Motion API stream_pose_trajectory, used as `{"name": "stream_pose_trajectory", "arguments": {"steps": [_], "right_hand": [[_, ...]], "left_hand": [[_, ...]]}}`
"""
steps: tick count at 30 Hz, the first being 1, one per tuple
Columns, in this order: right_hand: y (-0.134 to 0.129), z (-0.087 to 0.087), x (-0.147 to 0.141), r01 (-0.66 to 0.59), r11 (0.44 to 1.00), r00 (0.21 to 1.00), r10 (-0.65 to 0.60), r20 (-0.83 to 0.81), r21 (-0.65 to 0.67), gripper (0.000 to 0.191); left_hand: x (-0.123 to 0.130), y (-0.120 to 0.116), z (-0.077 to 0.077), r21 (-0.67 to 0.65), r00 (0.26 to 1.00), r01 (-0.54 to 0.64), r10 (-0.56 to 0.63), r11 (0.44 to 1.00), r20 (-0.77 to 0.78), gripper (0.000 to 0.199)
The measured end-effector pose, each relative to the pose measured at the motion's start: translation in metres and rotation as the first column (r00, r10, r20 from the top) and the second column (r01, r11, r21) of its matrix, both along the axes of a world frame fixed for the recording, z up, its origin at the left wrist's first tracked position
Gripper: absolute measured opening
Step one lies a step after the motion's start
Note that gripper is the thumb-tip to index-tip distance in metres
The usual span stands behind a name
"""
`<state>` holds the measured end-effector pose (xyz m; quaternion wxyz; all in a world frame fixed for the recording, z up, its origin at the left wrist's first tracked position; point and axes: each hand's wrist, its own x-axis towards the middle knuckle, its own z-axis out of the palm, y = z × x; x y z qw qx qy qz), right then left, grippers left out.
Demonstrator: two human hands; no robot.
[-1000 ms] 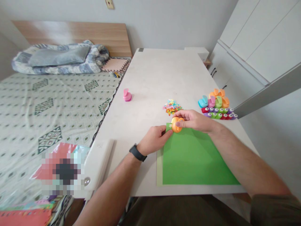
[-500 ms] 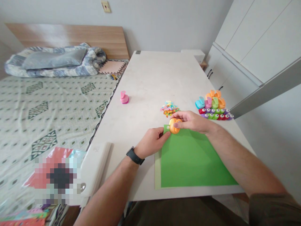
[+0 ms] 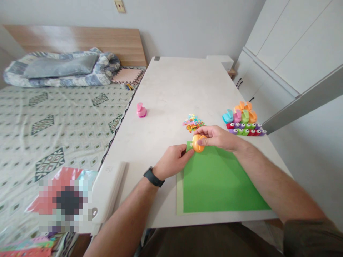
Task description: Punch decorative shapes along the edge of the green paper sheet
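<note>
The bed stood left of your white table, on which a green paper sheet overlay a paler sheet. On the bed, a clear plastic packet, partly blurred, held red material. Your left hand pinched the green sheet near its far-left corner; your right hand clasped an orange craft punch, thumb on top. The punch sat at that corner, between your hands, just nearer than the heaped paper cutouts.
</note>
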<state>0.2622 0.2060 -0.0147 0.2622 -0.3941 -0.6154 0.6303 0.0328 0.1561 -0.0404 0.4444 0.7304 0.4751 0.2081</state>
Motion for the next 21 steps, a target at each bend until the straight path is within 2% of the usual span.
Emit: {"name": "stream_pose_trajectory", "arguments": {"steps": [21], "right_hand": [[0.0003, -0.0043, -0.0024, 0.053, 0.999, 0.998, -0.053, 0.017, 0.002, 0.045]], "left_hand": [[0.0001, 0.0011, 0.0024, 0.020, 0.999, 0.005, -0.005, 1.000, -0.038, 0.049]]}}
